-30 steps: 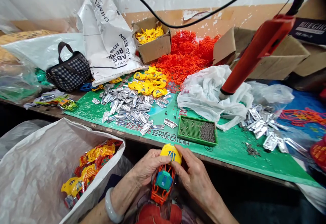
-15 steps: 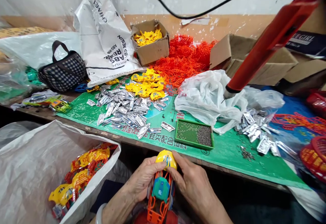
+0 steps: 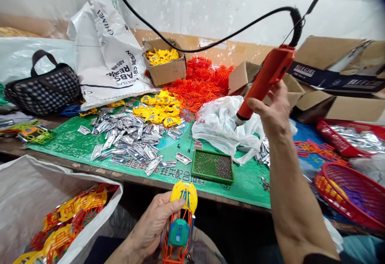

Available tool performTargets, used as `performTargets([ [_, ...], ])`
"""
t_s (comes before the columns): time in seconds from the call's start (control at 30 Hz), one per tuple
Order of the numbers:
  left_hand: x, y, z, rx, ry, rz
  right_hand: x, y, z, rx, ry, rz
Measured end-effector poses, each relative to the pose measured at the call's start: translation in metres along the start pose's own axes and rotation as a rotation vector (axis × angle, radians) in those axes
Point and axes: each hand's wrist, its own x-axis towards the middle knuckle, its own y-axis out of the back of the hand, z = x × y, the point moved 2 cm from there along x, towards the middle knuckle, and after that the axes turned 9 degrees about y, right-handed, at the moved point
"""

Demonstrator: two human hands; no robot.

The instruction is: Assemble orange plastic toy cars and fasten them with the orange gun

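Note:
In my left hand (image 3: 155,220) is a toy car (image 3: 179,232) with a yellow hood, an orange-red frame and a teal block in its middle. It is held below the table's front edge, my thumb on the yellow part. My right hand (image 3: 272,109) is up at the right, wrapped around a red electric screwdriver (image 3: 264,81) that hangs from a cord. Its tip points down and left above a crumpled white plastic bag (image 3: 216,123). A green perforated tray (image 3: 197,164) with small screws (image 3: 224,167) lies near the table's front edge.
Silver plates (image 3: 129,136), yellow hoods (image 3: 159,109) and a heap of orange-red frames (image 3: 201,83) cover the green tabletop (image 3: 69,136). A white sack (image 3: 112,194) at lower left holds toy cars. Red baskets (image 3: 351,192) and cardboard boxes (image 3: 345,107) stand right.
My right hand has left the toy car and risen to the right, taking hold of the hanging screwdriver. My left hand still holds the car. The view has shifted rightward.

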Motion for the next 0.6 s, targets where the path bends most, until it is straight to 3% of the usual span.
performTargets([
  [0.13,0.002,0.004,-0.002,-0.057,0.048,-0.029,0.037,-0.046,0.012,0.444,-0.119,0.002],
  [0.23,0.002,0.006,-0.001,-0.097,0.067,-0.034,0.036,-0.07,0.006,0.601,-0.245,-0.044],
  [0.4,0.006,0.005,0.002,-0.13,0.097,-0.018,-0.008,-0.081,-0.027,0.676,-0.321,-0.174],
  [0.6,0.01,0.006,-0.007,-0.162,0.185,0.037,-0.064,-0.072,-0.051,0.622,-0.313,-0.184],
])
